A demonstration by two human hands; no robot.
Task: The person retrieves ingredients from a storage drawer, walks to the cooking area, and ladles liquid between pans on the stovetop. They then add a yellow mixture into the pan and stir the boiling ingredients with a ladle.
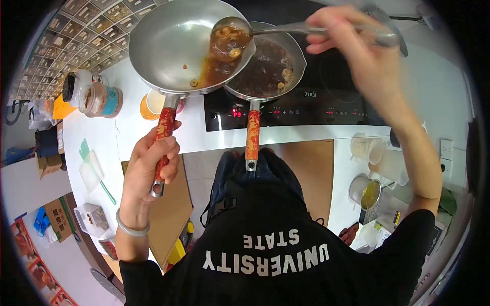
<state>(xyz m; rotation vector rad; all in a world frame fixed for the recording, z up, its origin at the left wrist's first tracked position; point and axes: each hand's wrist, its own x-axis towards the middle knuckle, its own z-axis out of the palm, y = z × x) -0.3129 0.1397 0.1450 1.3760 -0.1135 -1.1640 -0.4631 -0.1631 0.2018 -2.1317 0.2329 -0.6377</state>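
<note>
Pan (168, 46), handle (166, 122) enclosed by left hand (153, 158), overlaps second pan (298, 53) on hob (306, 116), presumably so drips fall there; right hand (352, 38), curled round ladle (286, 29), holds brown liquid (228, 43) over the first.

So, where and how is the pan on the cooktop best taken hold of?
Probably by its reddish handle, coming from the near side: the handle points that way, over the counter's front edge, while this pan holds dark liquid and is partly hidden by the other pan.
</note>
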